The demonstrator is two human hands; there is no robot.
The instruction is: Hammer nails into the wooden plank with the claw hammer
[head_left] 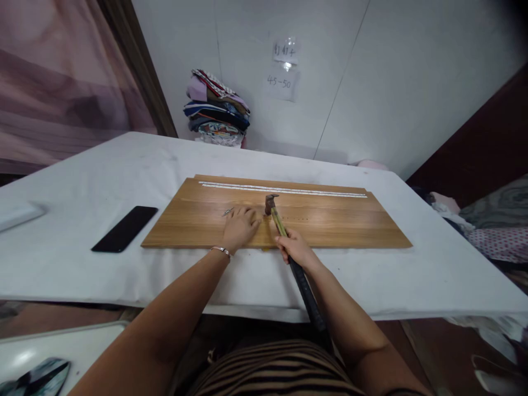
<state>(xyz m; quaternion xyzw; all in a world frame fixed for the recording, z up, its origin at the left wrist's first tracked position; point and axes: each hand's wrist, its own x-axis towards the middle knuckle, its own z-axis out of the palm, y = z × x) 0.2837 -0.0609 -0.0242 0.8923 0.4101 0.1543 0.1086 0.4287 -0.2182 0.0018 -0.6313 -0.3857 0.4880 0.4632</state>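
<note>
My right hand (293, 247) is wrapped round the yellow-and-black handle of a claw hammer (279, 221). The rusty hammer head is over the middle of a brown wooden board (358, 228); I cannot tell whether it touches the wood. My left hand (242, 224) rests on the board just left of the hammer head, fingers stretched out and slightly apart. By its fingertips lies a small bunch of nails (227, 212). To the right of the hammer, a row of small dark dots (301, 219) runs along the board. Two white ruler-like strips (284, 190) lie along its far side.
The board lies on a table with a white cover (173, 280). A black phone (124, 229) is left of the board. Folded clothes (218, 107) are stacked at the table's back against the wall. Paper notes (282, 85) hang above. A pink curtain (70, 82) hangs at left.
</note>
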